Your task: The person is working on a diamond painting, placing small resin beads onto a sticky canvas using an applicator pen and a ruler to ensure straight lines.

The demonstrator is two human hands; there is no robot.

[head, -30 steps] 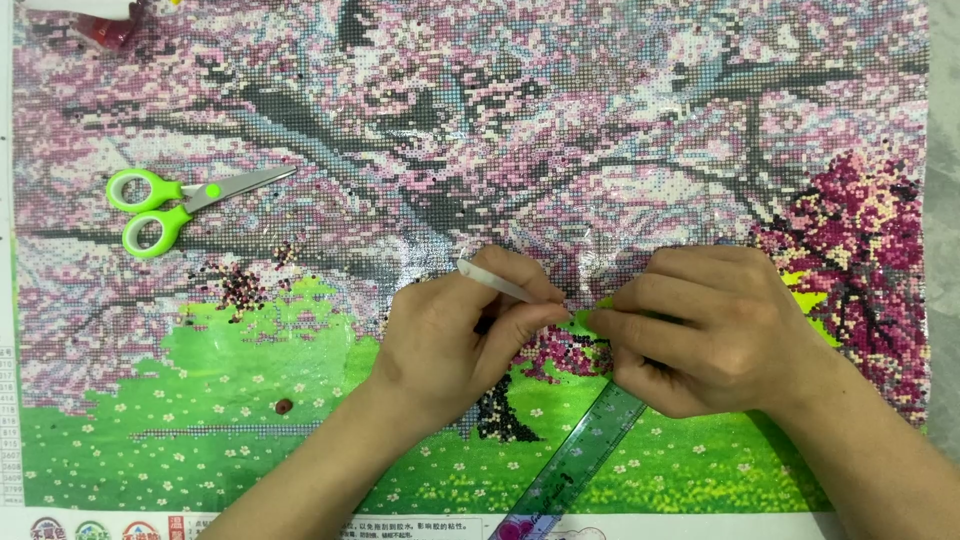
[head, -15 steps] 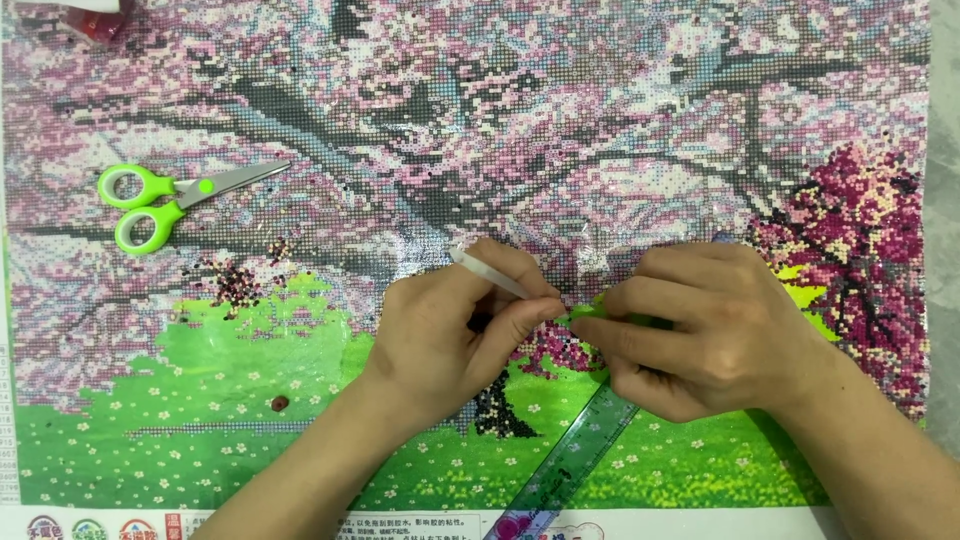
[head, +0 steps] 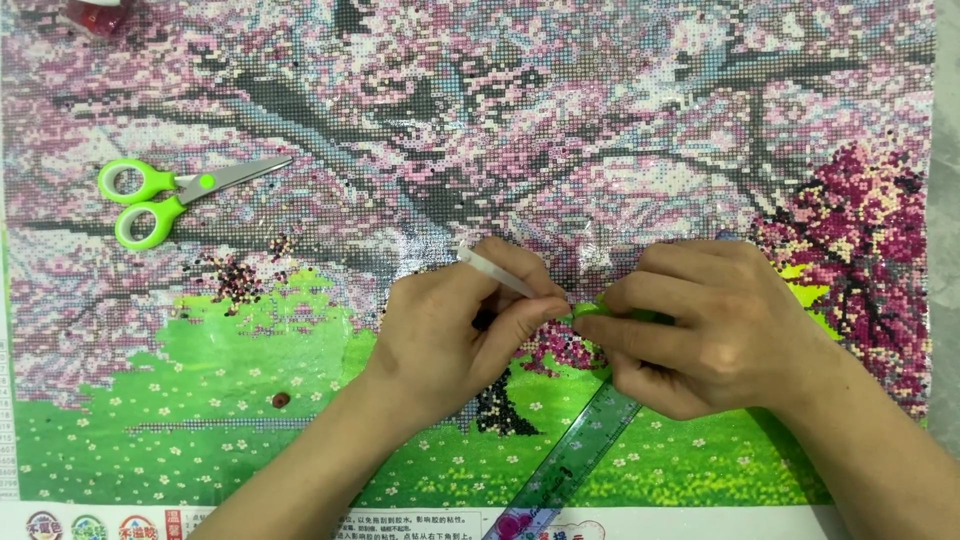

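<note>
A large diamond-painting canvas (head: 500,120) with pink blossom trees and a green meadow fills the view. My left hand (head: 450,330) rests on it near the middle and grips a thin white pen (head: 495,272), tip pointing right. My right hand (head: 710,325) sits just to the right, fingers curled and pinching a small green piece (head: 597,308). The pen tip meets that green piece between both hands. What lies under my palms is hidden.
Green-handled scissors (head: 165,195) lie on the canvas at upper left. A clear ruler (head: 570,465) slants from under my right hand to the bottom edge. Loose dark beads (head: 235,280) are scattered left of my left hand. A red-and-white container (head: 95,12) shows at the top left corner.
Both hands have stayed together with only slight finger shifts. The view has drifted a little, so the scissors sit slightly lower and more to the left in the picture.
</note>
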